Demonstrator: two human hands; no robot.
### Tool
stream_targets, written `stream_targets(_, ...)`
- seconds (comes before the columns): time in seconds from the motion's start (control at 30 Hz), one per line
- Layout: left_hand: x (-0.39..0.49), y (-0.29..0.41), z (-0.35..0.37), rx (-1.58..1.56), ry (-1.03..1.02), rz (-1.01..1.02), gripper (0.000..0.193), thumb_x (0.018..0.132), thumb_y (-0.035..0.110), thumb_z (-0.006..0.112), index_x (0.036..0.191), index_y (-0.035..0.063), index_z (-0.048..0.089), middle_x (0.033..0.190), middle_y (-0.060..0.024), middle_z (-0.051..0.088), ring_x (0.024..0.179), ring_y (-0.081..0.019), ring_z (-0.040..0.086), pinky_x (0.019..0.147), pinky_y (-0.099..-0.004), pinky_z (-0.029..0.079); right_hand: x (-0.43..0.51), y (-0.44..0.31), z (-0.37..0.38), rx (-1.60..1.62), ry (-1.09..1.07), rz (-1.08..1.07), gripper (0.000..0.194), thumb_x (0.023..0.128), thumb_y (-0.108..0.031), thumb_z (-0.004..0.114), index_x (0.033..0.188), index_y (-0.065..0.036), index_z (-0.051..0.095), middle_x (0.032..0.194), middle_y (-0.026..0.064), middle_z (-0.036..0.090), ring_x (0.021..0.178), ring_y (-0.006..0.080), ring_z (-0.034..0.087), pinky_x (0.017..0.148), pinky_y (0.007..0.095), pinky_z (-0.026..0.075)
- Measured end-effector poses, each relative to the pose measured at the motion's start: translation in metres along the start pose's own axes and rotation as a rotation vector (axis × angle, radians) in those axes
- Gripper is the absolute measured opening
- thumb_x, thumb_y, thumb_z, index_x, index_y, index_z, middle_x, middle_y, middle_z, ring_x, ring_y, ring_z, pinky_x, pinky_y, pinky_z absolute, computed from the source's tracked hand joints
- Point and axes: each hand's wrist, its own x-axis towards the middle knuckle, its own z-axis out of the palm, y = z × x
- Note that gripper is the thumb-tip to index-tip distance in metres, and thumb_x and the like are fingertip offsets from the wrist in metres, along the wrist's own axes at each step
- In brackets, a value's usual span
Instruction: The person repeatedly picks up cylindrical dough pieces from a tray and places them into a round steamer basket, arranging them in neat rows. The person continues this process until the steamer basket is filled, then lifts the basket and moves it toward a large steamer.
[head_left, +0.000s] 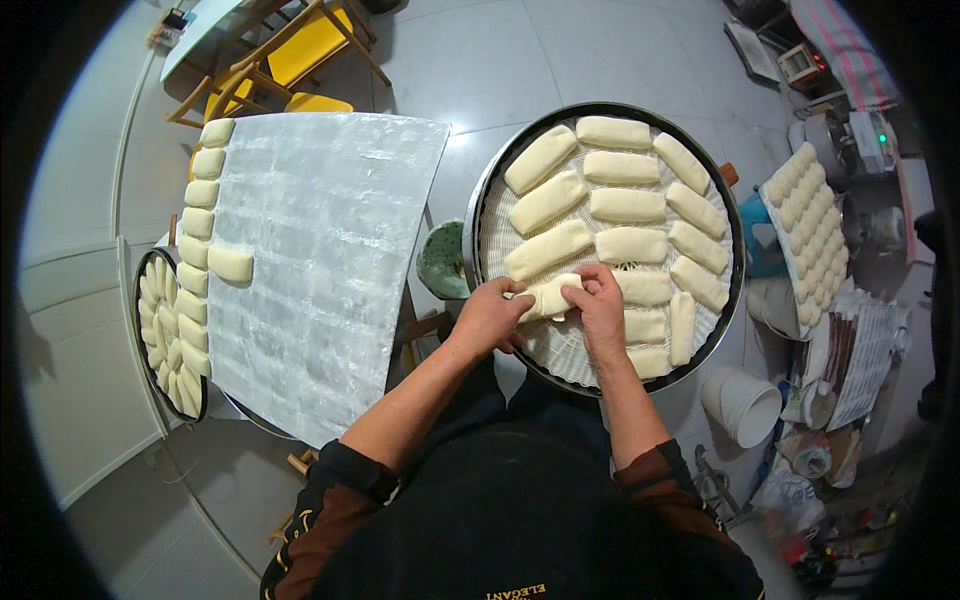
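Both of my hands are over a round steamer tray (738, 247) with a dark rim and a woven white liner. A piece of pale dough (551, 297) is held between them, low over the lower left of the liner. My left hand (492, 315) pinches its left end with thumb and fingers. At its right end, my right hand (598, 300) grips it the same way. Several oblong dough pieces (626, 205) lie in rows on the liner. To the left, a floured board (315, 255) carries a column of shorter dough pieces (198, 223) along its left edge, and a single dough piece (230, 264) beside them.
Another round tray (201, 405) filled with dough pieces stands at the far left. A green stool (442, 259) is between the board and the steamer tray. At right are a board of small dough pieces (806, 232) and a white bucket (754, 416). Yellow-seated chairs (311, 45) stand behind the floured board.
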Motion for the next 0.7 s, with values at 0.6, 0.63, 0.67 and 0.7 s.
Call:
stream_targets(0.6,-0.043,0.010,0.009,0.955,0.307,0.351,0.039,0.091,0.032,0.072,0.118,0.0053,0.069,0.105,-0.0183,0.069,0.097,-0.0374,0.070,0.085,-0.0494,0.056,-0.005,-0.024,0.015,-0.926,0.170,-0.443,0.036,0.081,-0.002,0.072,0.116,-0.002,0.061,0.106,0.0156,0.065,0.096,0.0303,0.067,0.088,0.0392,0.055)
stream_targets(0.63,-0.048,0.010,0.008,0.934,0.304,0.369,0.039,0.091,0.032,0.072,0.118,0.0053,0.069,0.106,-0.0183,0.069,0.097,-0.0374,0.070,0.085,-0.0492,0.055,-0.006,-0.029,0.014,-0.892,0.191,-0.441,0.036,0.081,-0.002,0.072,0.116,-0.002,0.062,0.107,0.0143,0.066,0.098,0.0272,0.067,0.088,0.0370,0.055)
stream_targets(0.67,-0.053,0.009,0.008,0.909,0.305,0.391,0.039,0.091,0.032,0.072,0.119,0.0053,0.069,0.106,-0.0183,0.069,0.098,-0.0373,0.070,0.085,-0.0491,0.055,-0.007,-0.033,0.010,-0.860,0.212,-0.435,0.036,0.082,-0.002,0.071,0.116,-0.001,0.062,0.108,0.0131,0.067,0.100,0.0240,0.067,0.088,0.0348,0.056)
stream_targets(0.7,-0.058,0.008,0.006,0.898,0.290,0.399,0.039,0.091,0.032,0.072,0.119,0.0051,0.069,0.105,-0.0180,0.069,0.097,-0.0372,0.070,0.085,-0.0487,0.055,-0.008,-0.038,0.004,-0.795,0.200,-0.404,0.036,0.083,-0.003,0.072,0.118,-0.001,0.062,0.108,0.0129,0.067,0.101,0.0225,0.067,0.088,0.0335,0.056)
